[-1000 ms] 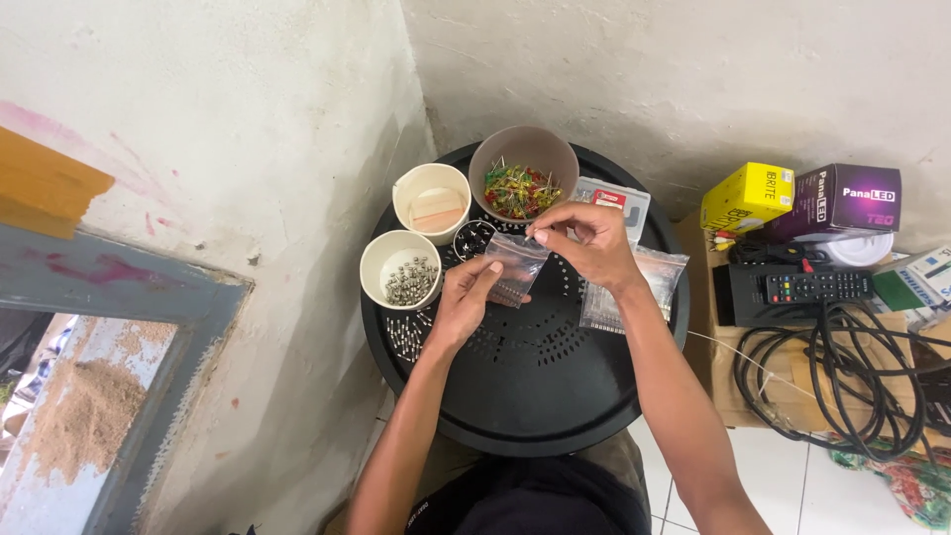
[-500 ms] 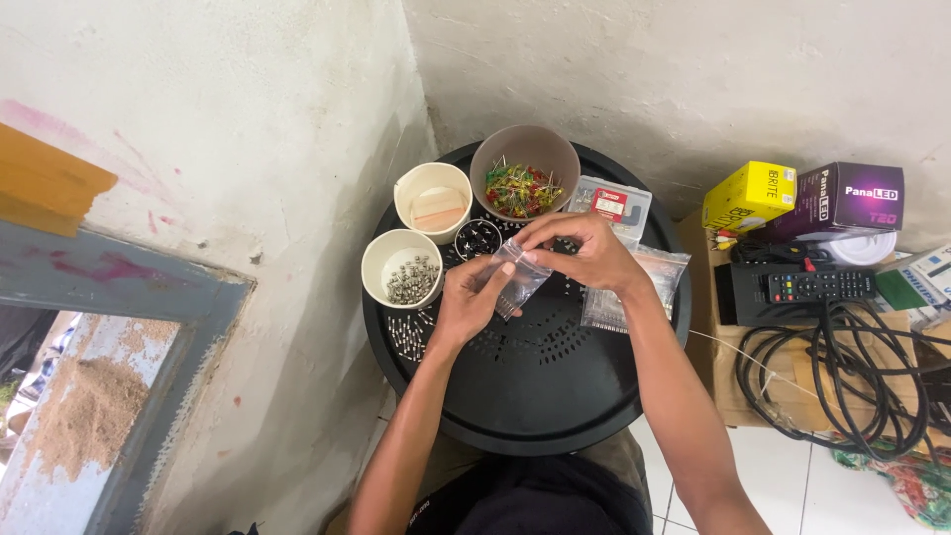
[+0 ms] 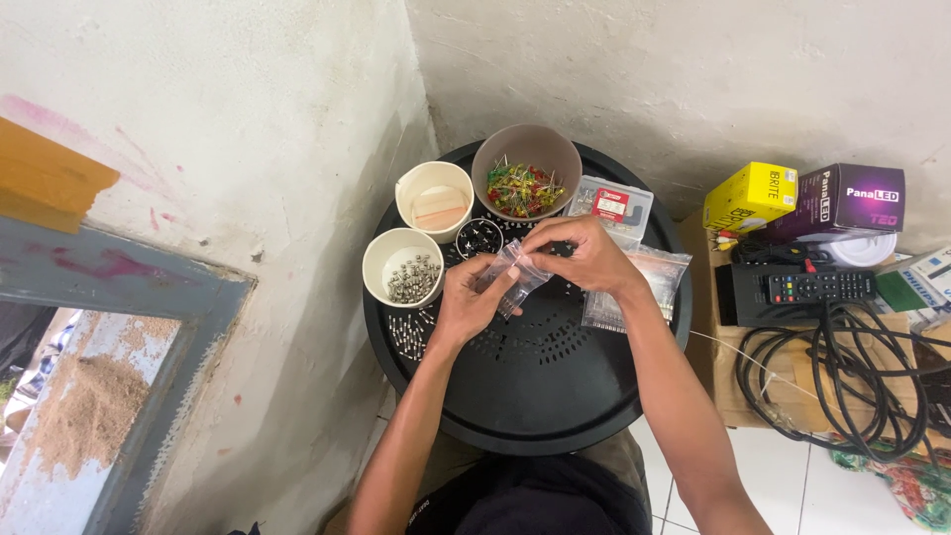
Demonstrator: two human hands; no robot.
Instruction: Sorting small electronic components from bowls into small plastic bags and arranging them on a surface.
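Note:
Both my hands meet over a round black perforated tray [image 3: 535, 396]. My left hand [image 3: 468, 302] holds the lower part of a small clear plastic bag [image 3: 512, 277]. My right hand [image 3: 584, 256] pinches the same bag at its top edge. Just left of my left hand stands a cream cup [image 3: 404, 267] with small metal parts in it. Loose small parts [image 3: 408, 335] lie on the tray below that cup.
A second cream cup [image 3: 434, 196], a brown bowl of coloured parts [image 3: 525, 168], a small black dish [image 3: 479, 236] and flat clear packets [image 3: 644, 282] sit at the tray's back. Boxes [image 3: 753, 196], a remote [image 3: 820, 286] and black cables [image 3: 842, 376] lie right. Walls close the left and back.
My right hand moved down and left from the tray's back toward my left hand. Both hands now close together on the small clear bag.

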